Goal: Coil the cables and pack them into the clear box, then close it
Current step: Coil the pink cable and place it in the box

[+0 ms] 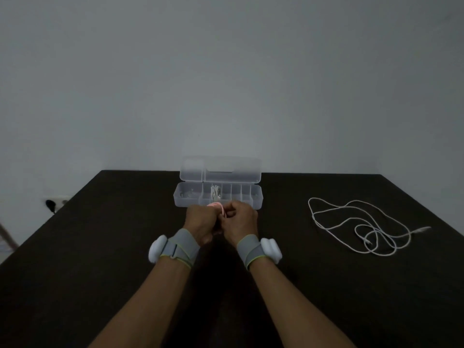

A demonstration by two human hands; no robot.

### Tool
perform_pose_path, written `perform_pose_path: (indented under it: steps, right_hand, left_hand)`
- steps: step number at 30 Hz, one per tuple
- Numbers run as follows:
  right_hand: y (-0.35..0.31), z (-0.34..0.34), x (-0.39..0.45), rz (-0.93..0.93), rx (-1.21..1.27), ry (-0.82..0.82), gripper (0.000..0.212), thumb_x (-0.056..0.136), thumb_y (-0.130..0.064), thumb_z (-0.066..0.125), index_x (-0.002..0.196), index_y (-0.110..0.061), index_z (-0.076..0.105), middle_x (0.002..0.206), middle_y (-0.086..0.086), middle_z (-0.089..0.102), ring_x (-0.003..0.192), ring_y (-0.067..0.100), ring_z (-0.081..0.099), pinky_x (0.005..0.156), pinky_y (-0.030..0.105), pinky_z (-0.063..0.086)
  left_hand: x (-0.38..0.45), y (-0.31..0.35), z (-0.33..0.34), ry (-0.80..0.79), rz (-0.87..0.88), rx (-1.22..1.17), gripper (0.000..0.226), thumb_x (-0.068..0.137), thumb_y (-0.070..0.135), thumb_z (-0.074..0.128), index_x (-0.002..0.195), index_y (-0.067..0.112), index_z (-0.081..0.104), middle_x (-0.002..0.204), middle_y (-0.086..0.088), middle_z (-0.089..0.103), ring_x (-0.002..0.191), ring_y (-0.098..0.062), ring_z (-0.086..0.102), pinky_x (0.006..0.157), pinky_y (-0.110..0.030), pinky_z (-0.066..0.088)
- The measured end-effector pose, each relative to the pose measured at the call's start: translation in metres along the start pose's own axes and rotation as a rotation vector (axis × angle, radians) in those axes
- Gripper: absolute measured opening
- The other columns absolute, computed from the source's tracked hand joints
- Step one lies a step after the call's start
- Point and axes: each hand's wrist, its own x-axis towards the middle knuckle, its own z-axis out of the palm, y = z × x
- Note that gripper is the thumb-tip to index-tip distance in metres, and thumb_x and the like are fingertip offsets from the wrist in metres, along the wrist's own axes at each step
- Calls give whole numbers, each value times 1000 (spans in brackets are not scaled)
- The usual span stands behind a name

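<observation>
The dark table point(100, 247) carries all items; the clear box point(218, 198) stands open near its far edge, lid tilted up behind, long axis running left to right, a coiled white cable point(216, 192) already in one middle compartment. A loose white cable point(361, 227) sprawls uncoiled well apart to the right, nearer the right hand. Both hands meet just before the box's front wall; the left hand point(200, 221) and right hand point(238, 221) are each curled round a small pink cable point(218, 206), apparently finishing its coil. Judgement: the box lies directly ahead of the hands, so the coming placement calls for a short forward reach into a free compartment; which compartment cannot be told.
</observation>
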Motion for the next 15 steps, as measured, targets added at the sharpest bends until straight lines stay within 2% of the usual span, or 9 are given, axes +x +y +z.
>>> perform_pose_path:
  steps: [2, 4, 6, 9, 10, 13, 15]
  right_hand:
    - [2, 3, 0, 7, 0, 9, 14, 80, -4, 71, 91, -11, 74, 80, 3, 72, 74, 16, 69, 71, 37, 62]
    - [4, 5, 0, -1, 2, 18, 13, 81, -4, 68, 91, -12, 74, 81, 4, 72, 74, 16, 69, 71, 35, 62]
    - [7, 6, -3, -2, 8, 5, 13, 85, -7, 67, 94, -13, 72, 81, -1, 69, 73, 10, 64, 71, 26, 59]
    - [6, 8, -7, 36, 35, -10, 18, 85, -8, 66, 101, -15, 71, 90, -2, 69, 74, 2, 58, 64, 8, 44]
    - [6, 9, -7, 56, 61, -7, 20, 84, -8, 67, 102, -16, 71, 91, -3, 69, 76, 4, 59, 64, 7, 43]
    - [6, 10, -4, 111, 123, 44, 19, 82, -7, 70, 99, -17, 73, 90, -2, 71, 83, 10, 65, 75, 21, 55]
    - [7, 9, -1, 112, 125, 71, 18, 81, -7, 72, 97, -15, 74, 88, 0, 73, 78, 9, 64, 69, 17, 53]
  left_hand:
    - [2, -3, 4, 39, 18, -8, 9, 84, -6, 55, 78, -1, 61, 79, -22, 62, 54, -26, 61, 39, -26, 48]
    - [3, -6, 6, 27, 28, -1, 11, 81, -7, 53, 75, -3, 61, 72, -22, 59, 50, -25, 57, 47, -26, 45]
    - [8, -9, 5, -9, 23, 18, 17, 80, -9, 50, 67, -3, 60, 69, -21, 57, 51, -26, 54, 53, -28, 42]
    - [14, -7, 2, -3, 33, -24, 19, 87, -4, 53, 70, -3, 61, 67, -21, 60, 45, -24, 57, 48, -26, 47]
    - [16, -7, 1, -7, 37, -34, 18, 90, -1, 54, 74, -3, 62, 70, -21, 61, 43, -22, 60, 45, -25, 49]
    - [15, -6, 1, -76, 4, -31, 17, 94, -1, 49, 81, -1, 60, 76, -18, 63, 46, -18, 64, 39, -23, 51]
    - [14, -4, 2, -105, -5, -21, 19, 93, -3, 47, 79, 0, 59, 79, -18, 62, 54, -22, 64, 40, -24, 52]
